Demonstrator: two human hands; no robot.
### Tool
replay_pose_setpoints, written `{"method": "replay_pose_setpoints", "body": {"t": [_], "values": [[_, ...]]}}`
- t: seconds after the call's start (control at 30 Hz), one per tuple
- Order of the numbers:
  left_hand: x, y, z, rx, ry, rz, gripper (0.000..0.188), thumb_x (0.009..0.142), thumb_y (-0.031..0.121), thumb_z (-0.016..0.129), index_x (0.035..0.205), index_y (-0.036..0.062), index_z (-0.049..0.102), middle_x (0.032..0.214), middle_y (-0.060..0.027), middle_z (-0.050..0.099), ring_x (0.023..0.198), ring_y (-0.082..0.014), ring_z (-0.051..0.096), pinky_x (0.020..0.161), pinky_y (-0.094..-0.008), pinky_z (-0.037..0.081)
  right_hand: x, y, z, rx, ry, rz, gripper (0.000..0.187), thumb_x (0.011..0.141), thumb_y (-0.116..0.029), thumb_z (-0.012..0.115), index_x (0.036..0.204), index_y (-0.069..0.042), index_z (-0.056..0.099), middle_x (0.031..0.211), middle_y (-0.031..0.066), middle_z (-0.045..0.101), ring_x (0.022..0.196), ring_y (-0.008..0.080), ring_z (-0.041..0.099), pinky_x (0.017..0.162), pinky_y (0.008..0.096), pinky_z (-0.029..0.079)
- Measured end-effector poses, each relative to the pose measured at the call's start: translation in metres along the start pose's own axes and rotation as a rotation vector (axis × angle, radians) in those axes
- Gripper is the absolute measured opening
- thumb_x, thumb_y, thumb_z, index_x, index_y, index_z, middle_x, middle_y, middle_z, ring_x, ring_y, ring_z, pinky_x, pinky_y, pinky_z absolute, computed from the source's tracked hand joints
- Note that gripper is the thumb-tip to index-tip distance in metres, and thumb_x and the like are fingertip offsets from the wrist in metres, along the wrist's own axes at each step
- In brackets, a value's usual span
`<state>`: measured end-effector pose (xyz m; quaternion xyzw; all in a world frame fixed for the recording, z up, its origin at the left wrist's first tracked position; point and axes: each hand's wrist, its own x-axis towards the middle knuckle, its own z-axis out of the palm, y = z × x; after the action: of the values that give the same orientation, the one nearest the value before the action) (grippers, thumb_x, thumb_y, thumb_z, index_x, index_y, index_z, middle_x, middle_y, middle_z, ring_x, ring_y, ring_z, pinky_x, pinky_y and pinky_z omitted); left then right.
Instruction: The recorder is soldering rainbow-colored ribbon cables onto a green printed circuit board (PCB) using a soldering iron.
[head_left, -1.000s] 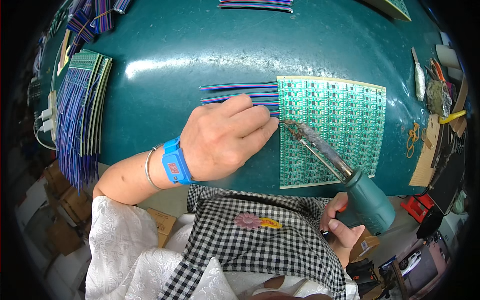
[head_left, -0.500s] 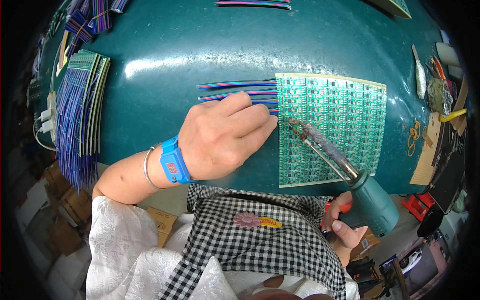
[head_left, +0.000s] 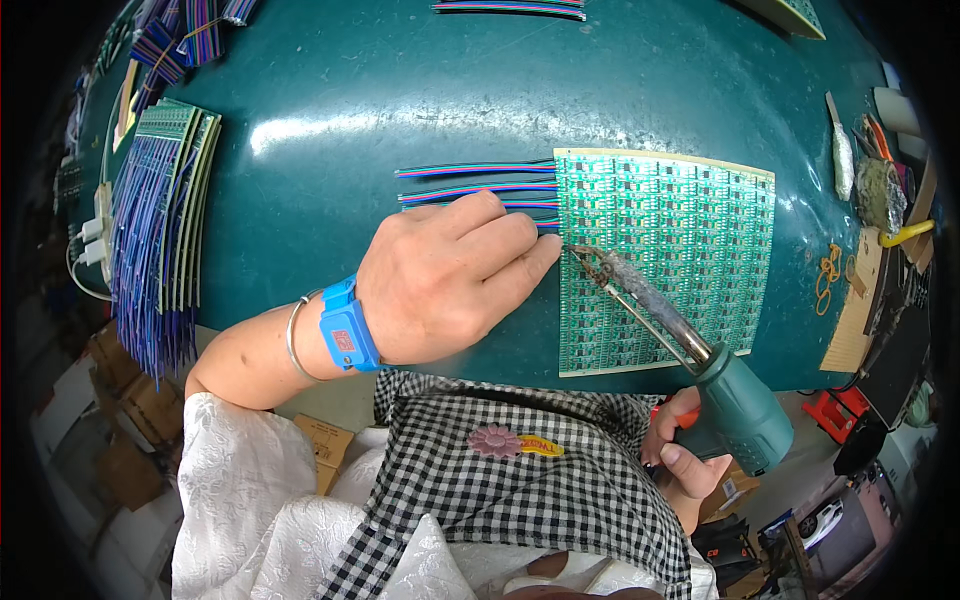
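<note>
Left hand (head_left: 450, 275) is pinching closed, any hold hidden, just left of a rectangular green circuit board (head_left: 665, 255); right hand (head_left: 688, 462) is gripping a teal-handled soldering iron (head_left: 745, 408), its metal shaft slanting up-left toward the left hand

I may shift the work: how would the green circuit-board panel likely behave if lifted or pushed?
The green circuit-board panel looks thin, so it is probably light and fairly stiff. Lying flat, it seems unlikely to tip or roll. The slender multicoloured wires at its left edge would probably flop.
</note>
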<state>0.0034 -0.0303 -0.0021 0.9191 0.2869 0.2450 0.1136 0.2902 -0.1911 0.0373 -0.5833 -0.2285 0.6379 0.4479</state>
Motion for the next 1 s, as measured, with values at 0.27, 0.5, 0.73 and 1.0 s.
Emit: {"method": "replay_pose_setpoints", "body": {"t": [0.27,0.5,0.73,1.0], "values": [[-0.001,0.000,0.001,0.001,0.005,0.013,0.040,0.058,0.006,0.071,0.098,-0.0021,0.075,0.089,-0.0079,0.066,0.070,-0.0201,0.062,0.052,-0.0306,0.051,0.002,0.006,0.001,0.007,0.010,-0.028,0.042,0.072,-0.007,0.078,0.103,0.004,0.053,0.077,0.0132,0.054,0.051,0.0179,0.052,0.044,0.0305,0.048],[0.000,0.001,0.001,0.017,0.021,0.040,0.040,0.058,0.007,0.070,0.096,-0.0024,0.075,0.089,-0.0079,0.066,0.071,-0.0193,0.063,0.051,-0.0307,0.051,0.002,0.012,-0.004,-0.050,-0.012,-0.047,0.039,0.072,-0.005,0.077,0.101,0.002,0.052,0.079,0.0134,0.054,0.052,0.0178,0.052,0.045,0.0309,0.048],[-0.002,0.002,0.000,0.033,-0.007,0.043,0.040,0.058,0.009,0.068,0.096,-0.0022,0.075,0.091,-0.0079,0.067,0.071,-0.0194,0.063,0.052,-0.0313,0.052,0.003,-0.003,0.007,0.047,0.031,0.026,0.043,0.072,-0.010,0.079,0.103,0.004,0.052,0.076,0.0120,0.053,0.049,0.0172,0.052,0.044,0.0308,0.048],[-0.001,0.002,0.002,0.044,0.016,0.067,0.039,0.060,0.011,0.067,0.096,-0.0025,0.075,0.091,-0.0077,0.067,0.072,-0.0189,0.063,0.053,-0.0307,0.052,0.004,0.013,-0.002,-0.053,-0.024,-0.094,0.043,0.075,-0.011,0.077,0.105,0.007,0.051,0.074,0.0113,0.053,0.047,0.0171,0.051,0.041,0.0313,0.047]]}}
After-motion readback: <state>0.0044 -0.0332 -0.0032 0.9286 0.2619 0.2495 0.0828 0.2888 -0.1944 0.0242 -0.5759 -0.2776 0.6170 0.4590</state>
